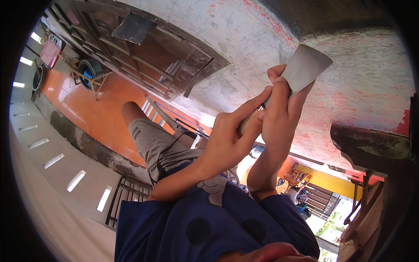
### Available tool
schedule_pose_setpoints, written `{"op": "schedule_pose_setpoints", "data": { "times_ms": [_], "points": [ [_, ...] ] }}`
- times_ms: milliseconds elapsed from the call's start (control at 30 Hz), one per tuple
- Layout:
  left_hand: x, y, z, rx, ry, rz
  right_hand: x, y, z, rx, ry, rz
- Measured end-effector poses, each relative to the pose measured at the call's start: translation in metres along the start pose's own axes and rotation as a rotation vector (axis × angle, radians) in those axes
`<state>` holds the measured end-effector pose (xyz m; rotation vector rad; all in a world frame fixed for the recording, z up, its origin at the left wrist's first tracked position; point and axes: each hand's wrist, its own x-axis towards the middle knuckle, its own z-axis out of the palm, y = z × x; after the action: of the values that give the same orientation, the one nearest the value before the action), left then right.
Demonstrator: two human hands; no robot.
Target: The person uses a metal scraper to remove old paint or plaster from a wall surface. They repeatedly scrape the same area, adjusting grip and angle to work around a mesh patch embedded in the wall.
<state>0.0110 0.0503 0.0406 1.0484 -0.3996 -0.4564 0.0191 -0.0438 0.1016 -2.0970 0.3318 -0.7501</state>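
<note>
A wide-bladed scraper is held up in front of a wall, its flat metal blade (309, 64) tilted towards the upper right. My left hand (229, 131) is wrapped around its handle (246, 122), which shows only in part between thumb and fingers. My right hand (278, 104) grips the scraper at the base of the blade, and its fingers partly hide the neck. Behind the blade, the wall (340, 85) shows scratched whitish plaster with patches of red paint. Whether the blade touches the wall cannot be told.
Below me stands a metal ladder (163, 114) beside my leg, on an orange tiled floor (111, 111). A dark window frame (147, 65) is set in the wall. A dark ledge (373, 140) juts out at right. A basin (90, 73) and wooden stand (96, 85) are farther off.
</note>
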Motion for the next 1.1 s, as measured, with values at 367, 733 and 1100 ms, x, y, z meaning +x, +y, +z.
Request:
{"op": "schedule_pose_setpoints", "data": {
  "times_ms": [367,733,1100],
  "points": [
    [-0.002,-0.006,-0.02,0.166,-0.034,-0.009,-0.013,0.027,0.013,0.183,0.041,0.049],
    [0.031,-0.004,-0.066,0.674,-0.077,0.399,0.005,0.019,0.008,0.324,0.066,0.087],
    [0.053,-0.008,-0.075,0.631,-0.103,0.475,0.012,0.029,0.025,0.501,0.155,0.063]
  ]
}}
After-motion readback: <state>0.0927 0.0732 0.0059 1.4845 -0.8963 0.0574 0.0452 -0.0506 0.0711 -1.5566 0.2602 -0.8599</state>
